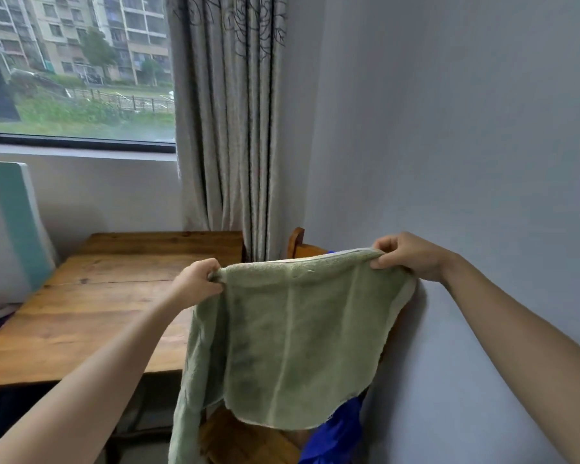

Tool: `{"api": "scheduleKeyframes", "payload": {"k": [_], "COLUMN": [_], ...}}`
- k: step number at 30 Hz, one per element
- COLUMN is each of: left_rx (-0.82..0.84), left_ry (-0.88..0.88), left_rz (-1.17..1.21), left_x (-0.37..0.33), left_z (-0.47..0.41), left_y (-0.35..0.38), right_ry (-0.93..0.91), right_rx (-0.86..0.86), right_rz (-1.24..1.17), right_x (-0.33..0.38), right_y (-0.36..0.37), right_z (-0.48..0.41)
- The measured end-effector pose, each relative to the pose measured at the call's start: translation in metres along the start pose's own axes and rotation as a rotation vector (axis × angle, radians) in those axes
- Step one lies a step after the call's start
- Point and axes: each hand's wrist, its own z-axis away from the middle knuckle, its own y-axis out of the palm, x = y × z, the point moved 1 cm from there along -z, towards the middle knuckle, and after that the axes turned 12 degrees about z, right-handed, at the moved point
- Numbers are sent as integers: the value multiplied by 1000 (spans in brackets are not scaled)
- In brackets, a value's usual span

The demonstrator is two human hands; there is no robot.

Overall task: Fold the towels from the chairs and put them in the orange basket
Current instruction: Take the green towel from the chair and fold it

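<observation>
Two top corners of a green towel [292, 336] are pinched in my feed, one by the left hand [198, 279], one by the right hand [406, 256], fingers curled on the cloth. It hangs spread in front of a chair [248, 440] carrying a blue cloth [335, 430]; beyond, a table [98, 313], curtain [228, 128] and window [77, 61].
</observation>
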Motion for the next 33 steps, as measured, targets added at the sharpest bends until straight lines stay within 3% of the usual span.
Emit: {"api": "scheduleKeyframes", "payload": {"k": [2,4,6,9,13,17,22,25,27,30,33], "left_rx": [244,452,526,442,214,257,286,252,231,236,187], "left_ry": [-25,-47,-49,-37,-67,-22,35,18,40,94,84], "left_rz": [58,254,495,702,904,786,546,735,785,736,782], "left_x": [-12,-39,-65,-78,-77,-91,-102,-107,-113,-124,-129], "left_z": [11,24,33,36,36,34,33,37,37,39,39], "left_y": [11,31,52,73,68,63,70,68,62,56,50], "right_ry": [-98,-148,-162,-140,-102,-81,-266,-268,-193,-67,-1], "right_rx": [6,36,122,169,184,39,-124,-158,-40,212,235], "right_rz": [-42,66,196,154,-306,-597,-343,-550,-621,-365,-221], "right_x": [24,45,59,61,24,-4,21,8,-15,-38,-44], "right_y": [10,27,48,62,62,83,82,82,91,122,140], "right_z": [-7,-16,-28,-39,-37,-32,-34,-29,-28,-29,-34]}}
